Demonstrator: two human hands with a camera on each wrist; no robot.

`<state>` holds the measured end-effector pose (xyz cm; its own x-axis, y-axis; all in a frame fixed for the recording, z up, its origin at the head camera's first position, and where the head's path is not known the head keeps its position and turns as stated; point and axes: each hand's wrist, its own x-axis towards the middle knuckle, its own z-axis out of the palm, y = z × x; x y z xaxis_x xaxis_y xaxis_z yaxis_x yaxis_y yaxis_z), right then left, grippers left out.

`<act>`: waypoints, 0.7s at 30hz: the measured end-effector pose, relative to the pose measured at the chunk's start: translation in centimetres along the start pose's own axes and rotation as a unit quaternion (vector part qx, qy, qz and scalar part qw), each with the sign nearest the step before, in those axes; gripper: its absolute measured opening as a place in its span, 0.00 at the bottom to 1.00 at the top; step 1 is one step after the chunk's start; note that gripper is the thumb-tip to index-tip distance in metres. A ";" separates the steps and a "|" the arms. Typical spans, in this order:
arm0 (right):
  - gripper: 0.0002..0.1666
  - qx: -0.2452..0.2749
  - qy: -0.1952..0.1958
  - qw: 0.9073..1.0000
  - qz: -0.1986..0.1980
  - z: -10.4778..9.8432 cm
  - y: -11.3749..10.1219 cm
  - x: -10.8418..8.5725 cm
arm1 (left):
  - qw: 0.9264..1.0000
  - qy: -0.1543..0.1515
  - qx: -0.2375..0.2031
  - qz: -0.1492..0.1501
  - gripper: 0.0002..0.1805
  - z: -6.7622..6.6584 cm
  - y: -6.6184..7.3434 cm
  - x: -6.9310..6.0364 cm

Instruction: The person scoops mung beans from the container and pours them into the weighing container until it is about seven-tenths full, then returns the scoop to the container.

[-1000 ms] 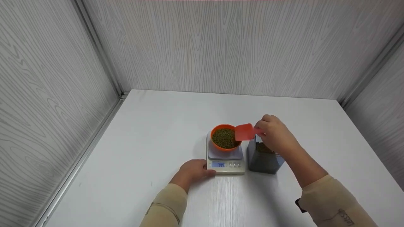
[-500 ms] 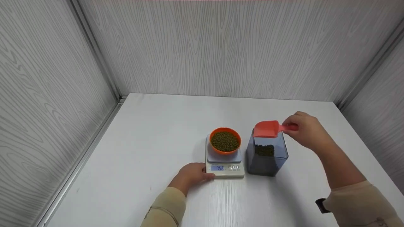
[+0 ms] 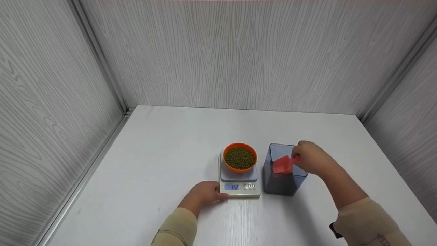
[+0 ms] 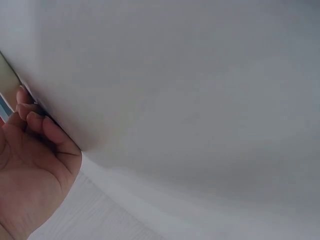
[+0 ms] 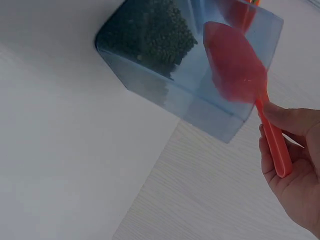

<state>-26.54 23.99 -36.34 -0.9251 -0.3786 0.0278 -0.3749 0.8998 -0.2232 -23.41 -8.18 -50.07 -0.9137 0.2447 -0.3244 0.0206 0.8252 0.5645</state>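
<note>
In the head view, my left hand [image 3: 205, 192] holds the lower left corner of a kitchen scale [image 3: 242, 194], thumb along its front edge and fingers at its side. The lit display seems to read 752. On the scale's platform stands an orange bowl [image 3: 240, 171] filled with small green beans [image 3: 240, 158]. A red scoop [image 3: 282, 166] is gripped by its handle in my right hand [image 3: 312, 158]. Its head is inside the mouth of a clear bluish container [image 3: 280, 186]. In the right wrist view, the scoop sits above more beans [image 5: 165, 37] deep in that container.
The container stands upright just right of the scale on a white tabletop [image 3: 170, 147]. Pale wood-grain panels, a back wall [image 3: 218, 54] and side walls, enclose the table. A dark band [image 3: 336, 230] shows at the right sleeve.
My right hand has carried the scoop from the bowl rightward, over the container, then down into its mouth. The display went from about 744 to 752. My left hand stays at the scale.
</note>
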 end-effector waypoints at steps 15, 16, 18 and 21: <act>0.06 -0.057 -0.076 0.994 -0.057 1.9 -1.3 1.4 | 0.999 -0.022 -0.031 0.008 0.22 -0.6 0.0 0.1; 0.05 -0.061 -0.087 0.993 -0.061 1.8 -1.2 1.4 | 0.999 -0.030 -0.032 0.009 0.22 -0.8 0.1 0.2; 0.05 -0.066 -0.101 0.990 -0.067 1.3 -1.0 1.6 | 0.999 -0.043 -0.020 0.012 0.22 -1.4 0.1 0.2; 0.10 -0.078 -0.095 0.990 -0.063 0.4 -0.7 2.1 | 0.999 -0.043 0.014 0.012 0.21 -3.0 0.3 0.4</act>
<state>-28.16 22.45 -36.53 -0.8481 -0.5105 -0.1417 -0.5048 0.8599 -0.0761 -24.97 -9.33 -47.76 -0.8750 0.3062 -0.3749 0.0549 0.8324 0.5515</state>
